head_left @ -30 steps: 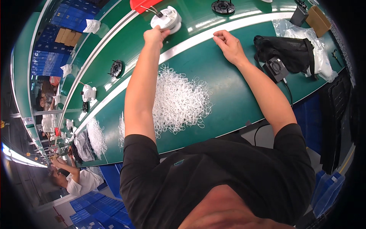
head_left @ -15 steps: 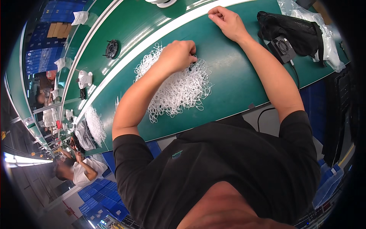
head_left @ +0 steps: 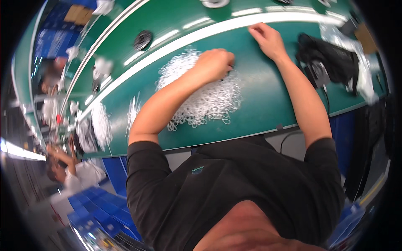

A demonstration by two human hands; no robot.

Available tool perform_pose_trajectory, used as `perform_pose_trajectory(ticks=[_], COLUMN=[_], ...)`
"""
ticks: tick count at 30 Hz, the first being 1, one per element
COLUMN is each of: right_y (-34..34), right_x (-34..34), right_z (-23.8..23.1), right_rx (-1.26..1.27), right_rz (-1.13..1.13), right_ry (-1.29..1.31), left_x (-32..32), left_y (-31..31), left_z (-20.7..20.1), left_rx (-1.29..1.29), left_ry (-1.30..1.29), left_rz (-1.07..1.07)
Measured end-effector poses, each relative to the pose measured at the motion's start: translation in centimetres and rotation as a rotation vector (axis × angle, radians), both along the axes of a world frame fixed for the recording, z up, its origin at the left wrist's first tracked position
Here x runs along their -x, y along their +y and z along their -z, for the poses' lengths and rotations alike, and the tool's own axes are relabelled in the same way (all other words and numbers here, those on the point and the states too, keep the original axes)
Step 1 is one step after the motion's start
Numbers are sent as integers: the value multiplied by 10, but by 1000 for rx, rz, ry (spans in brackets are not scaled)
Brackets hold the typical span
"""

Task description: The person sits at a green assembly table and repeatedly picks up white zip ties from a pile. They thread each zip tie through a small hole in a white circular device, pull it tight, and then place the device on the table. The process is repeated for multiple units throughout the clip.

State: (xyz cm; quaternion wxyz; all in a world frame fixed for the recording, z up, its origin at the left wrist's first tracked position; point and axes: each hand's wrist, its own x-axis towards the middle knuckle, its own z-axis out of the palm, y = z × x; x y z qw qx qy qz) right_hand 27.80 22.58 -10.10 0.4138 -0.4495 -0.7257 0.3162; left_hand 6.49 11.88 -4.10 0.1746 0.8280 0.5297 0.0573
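A heap of thin white looped ties (head_left: 209,102) lies on the green table. My left hand (head_left: 214,65) rests over the far right part of this heap, its fingers curled down and closed. What they grip, if anything, is hidden beneath the hand. Farther right, beyond the heap, my right hand (head_left: 269,43) hovers near the long white strip at the table's back. Its thumb and fingers are drawn together in a pinch, and anything between them is too small to make out.
On the right lie a black mesh bag (head_left: 335,56), a small dark device with a cable (head_left: 319,74) and clear plastic wrapping (head_left: 366,79). Leftward are a small bunch of straight white ties (head_left: 133,113) and another white pile (head_left: 101,125). A co-worker (head_left: 75,171) sits at far left.
The whole view has swung, so the table and things appear shifted to the right, partly blurred. My left hand stays over the heap; my right hand stays raised and pinched near the back strip.
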Motion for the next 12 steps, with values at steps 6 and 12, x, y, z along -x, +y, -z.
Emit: perform_pose_trajectory(ticks=[6,12], right_y=[-39,-54], right_x=[11,23], right_z=[-4,10], right_rx=[39,13], right_rz=[16,-112], right_ry=[107,62], left_x=[21,50], left_y=[-19,-73], left_z=[-3,-37], left_rx=[60,-34], left_ry=[147,106], left_rz=[108,59])
